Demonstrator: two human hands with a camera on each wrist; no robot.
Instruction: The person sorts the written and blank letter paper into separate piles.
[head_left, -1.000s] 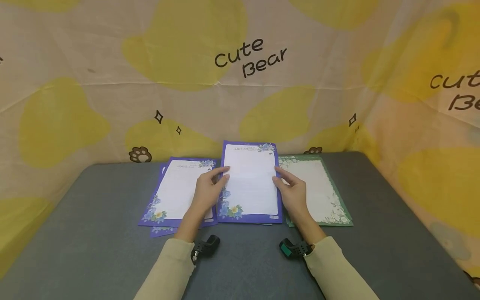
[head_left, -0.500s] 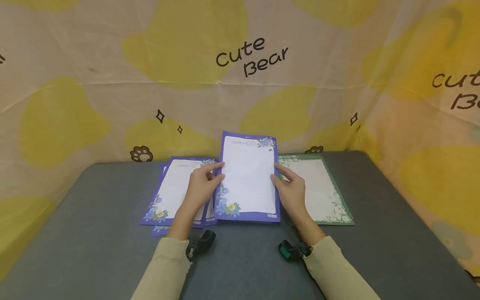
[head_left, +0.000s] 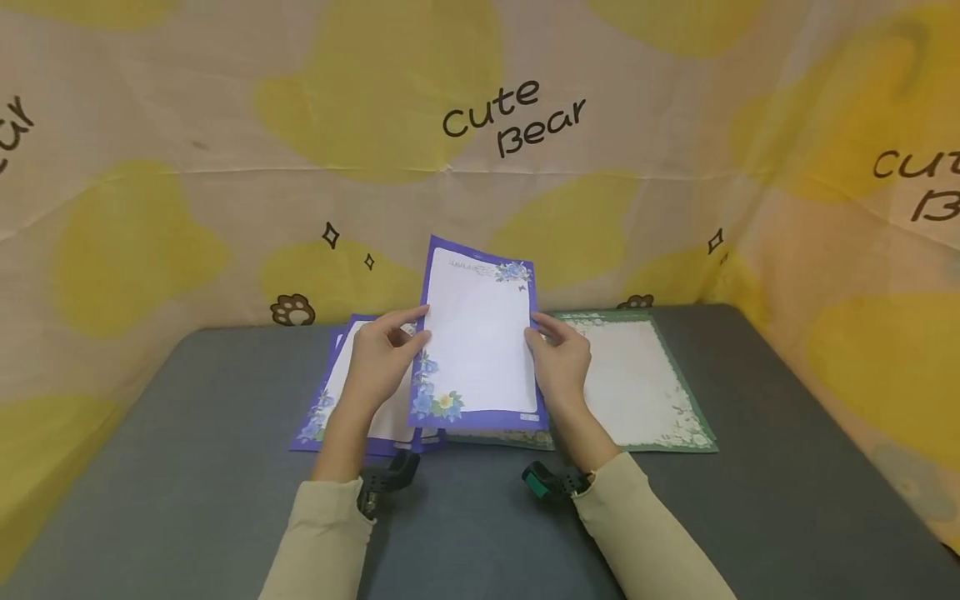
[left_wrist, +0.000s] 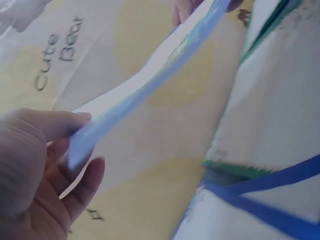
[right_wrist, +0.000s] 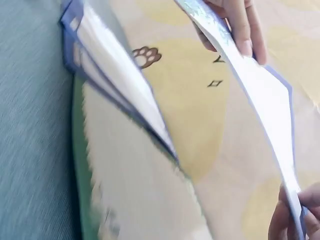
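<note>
A letter-paper sheet (head_left: 480, 342) with a purple border and blue flowers is held up, tilted, in the middle of the head view. My left hand (head_left: 381, 358) pinches its left edge between thumb and fingers. At the opposite edge, my right hand (head_left: 561, 360) grips it the same way. The left wrist view shows the held sheet (left_wrist: 150, 75) nearly edge-on and slightly bowed. In the right wrist view it (right_wrist: 272, 110) stands well above the lying papers.
More purple-bordered sheets (head_left: 330, 387) lie overlapping on the left, partly behind my left arm. Green-bordered sheets (head_left: 637, 383) lie to the right, reaching under the held one. The grey table (head_left: 465, 533) meets a yellow patterned cloth (head_left: 390, 200) at the back.
Both hands have raised the held purple sheet and shifted it left, tilting it further. More of the green-bordered sheets now shows below and to the right of it.
</note>
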